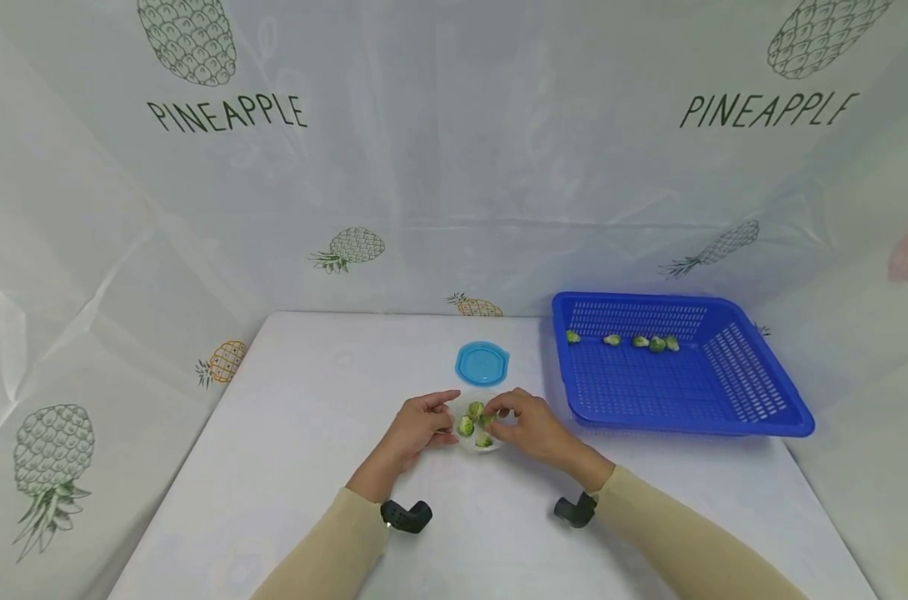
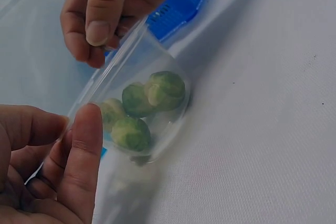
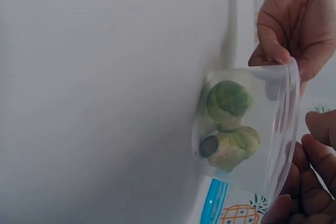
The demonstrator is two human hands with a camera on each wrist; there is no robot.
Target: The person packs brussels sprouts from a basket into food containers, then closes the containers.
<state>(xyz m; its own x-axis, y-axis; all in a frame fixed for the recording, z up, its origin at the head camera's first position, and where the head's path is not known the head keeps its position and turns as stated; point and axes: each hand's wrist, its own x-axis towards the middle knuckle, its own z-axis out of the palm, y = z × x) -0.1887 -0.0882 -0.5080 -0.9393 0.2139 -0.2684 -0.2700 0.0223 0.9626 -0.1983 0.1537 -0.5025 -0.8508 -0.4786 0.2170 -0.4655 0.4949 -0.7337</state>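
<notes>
A clear plastic tub stands on the white table and holds several Brussels sprouts. My left hand pinches its rim from the left side, thumb and fingers on the edge. Over the right side of the rim hovers my right hand, fingers loosely bent above the sprouts. In the right wrist view its thumb stands apart from the fingers, with nothing held between them. Just behind the tub lies a light blue lid.
On the right, a blue plastic basket carries a row of several more Brussels sprouts along its far side. A white sheet printed with pineapples hangs behind the table and at its sides.
</notes>
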